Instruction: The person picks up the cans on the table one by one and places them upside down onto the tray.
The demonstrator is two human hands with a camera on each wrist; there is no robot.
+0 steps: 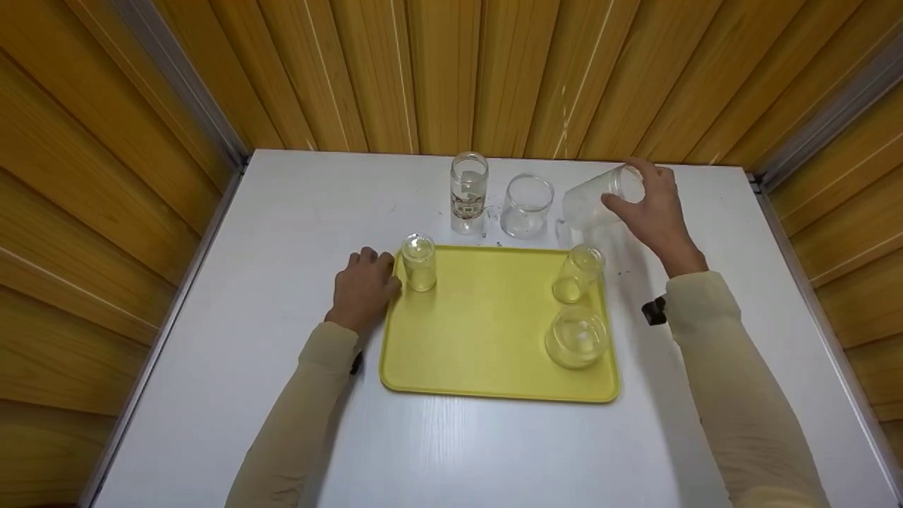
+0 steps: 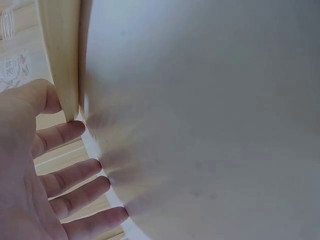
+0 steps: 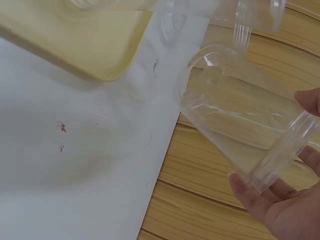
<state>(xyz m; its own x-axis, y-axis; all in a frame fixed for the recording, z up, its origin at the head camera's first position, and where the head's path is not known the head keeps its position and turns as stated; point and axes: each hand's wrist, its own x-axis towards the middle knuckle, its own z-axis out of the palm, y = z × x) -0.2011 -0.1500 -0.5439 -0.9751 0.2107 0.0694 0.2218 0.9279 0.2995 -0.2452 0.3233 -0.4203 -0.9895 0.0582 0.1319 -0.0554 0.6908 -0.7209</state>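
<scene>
My right hand (image 1: 652, 212) grips a clear cup (image 1: 592, 197) around its ridged end, above the back right of the table. The cup tilts, its rounded base pointing left; the right wrist view shows thumb and fingers on opposite sides of the ridged band (image 3: 282, 155). At the left edge of the yellow tray (image 1: 494, 317), my left hand (image 1: 363, 289) rests with its thumb against the tray's side. Its fingertips touch the white table in the left wrist view. Just inside that edge stands a small clear glass (image 1: 420, 264).
On the tray's right side are another clear glass (image 1: 580, 274) and a short, wide glass (image 1: 577, 339). Behind the tray stand a tall glass with a printed label (image 1: 468, 197) and a clear handled mug (image 1: 527, 208). Wood-patterned walls (image 1: 451, 77) border the table.
</scene>
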